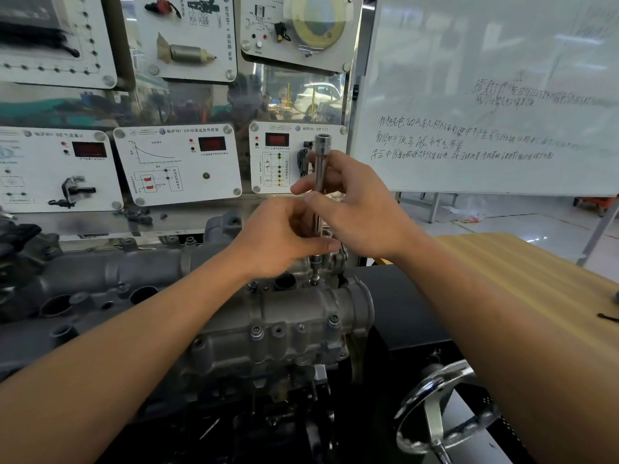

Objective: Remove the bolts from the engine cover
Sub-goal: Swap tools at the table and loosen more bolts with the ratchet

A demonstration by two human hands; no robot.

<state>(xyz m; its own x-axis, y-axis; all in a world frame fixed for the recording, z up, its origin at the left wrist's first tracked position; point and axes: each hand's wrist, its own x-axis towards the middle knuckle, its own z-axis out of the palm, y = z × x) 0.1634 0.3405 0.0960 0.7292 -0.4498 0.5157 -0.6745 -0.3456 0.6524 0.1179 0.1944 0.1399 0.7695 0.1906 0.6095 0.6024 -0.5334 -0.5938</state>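
Plainly, the engine cover point(294, 309) is the big piece here: a grey cast-metal body lying across the stand below the hands. It looks heavy and rigid, so it should not shift under turning force and needs no holding.

Rising from its twelve o'clock edge is a long extension bar point(320, 162), upright with a slight lean. It is polished steel, stiff and probably slick. It is best gripped low for steadiness and mid-shaft for spinning, with the open top end left free.

The right hand point(355, 202) comes in from four o'clock and pinches the bar's middle between thumb and curled fingers. The left hand point(284, 239) comes in from eight o'clock and curls round the lower shaft just above the cover, thumb laid across the front. Both hold the bar and nothing else.

The bar's tip sits on a bolt point(314, 281) at the cover's far edge; I cannot tell how far it has backed out. More bolts point(256, 331) stand along the near flange at six o'clock. They are small, hard and likely oily, so easy to drop. Each is best taken by the head once loose.
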